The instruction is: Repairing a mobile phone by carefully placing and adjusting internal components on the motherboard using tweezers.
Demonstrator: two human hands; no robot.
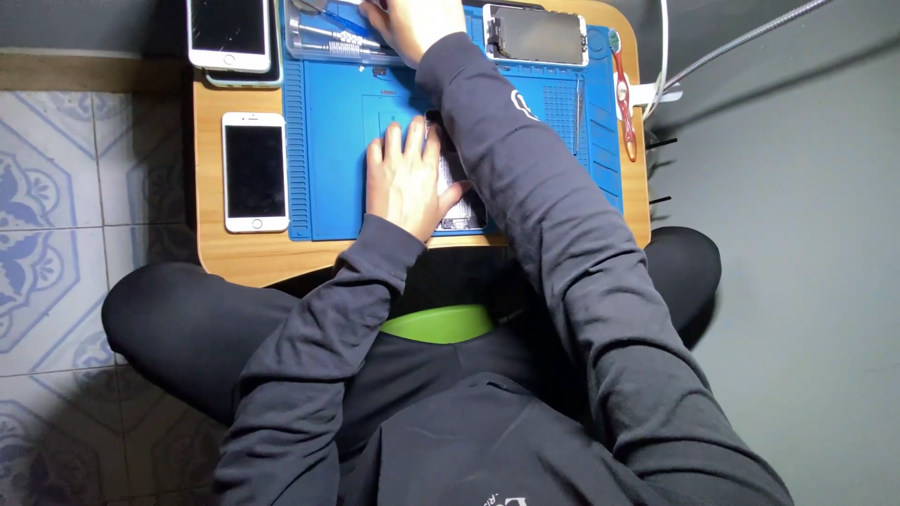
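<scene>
My left hand lies flat, fingers spread and together on nothing, pressing down on an opened phone that rests on the blue mat. Only part of that phone shows: my hand covers its left edge and my right sleeve crosses over its top. It sits near the front edge of the mat, close to my body.

My right hand reaches across to the far side of the mat, at the tray of tools there. It is cut off by the top of the view, so I cannot tell whether its grip is apart or clamped on anything.

Left of the mat, on the wooden worktop, a white phone lies face up, well apart from my left hand. Another white phone lies at the far left corner. A detached screen rests at the mat's far right, and red-handled pliers lie along the right edge.
</scene>
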